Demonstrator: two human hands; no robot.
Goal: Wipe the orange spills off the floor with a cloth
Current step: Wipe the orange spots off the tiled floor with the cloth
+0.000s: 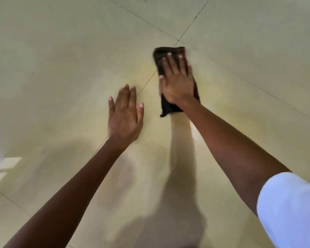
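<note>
A dark brown folded cloth (168, 106) lies flat on the pale tiled floor (61, 59) near a tile joint. My right hand (177, 81) presses down on the cloth with straight, spread fingers and covers its middle. My left hand (125, 115) rests flat on the bare floor to the left of the cloth, fingers straight. A faint orange-yellow smear (147, 72) tints the tiles around and between both hands; the picture is blurred, so its edges are unclear.
Dark grout lines (190, 27) cross the floor diagonally and meet just beyond the cloth. A bright window reflection (5, 165) shows at the left edge. A white sleeve (290, 208) covers my right upper arm. Arm shadows fall on the near floor.
</note>
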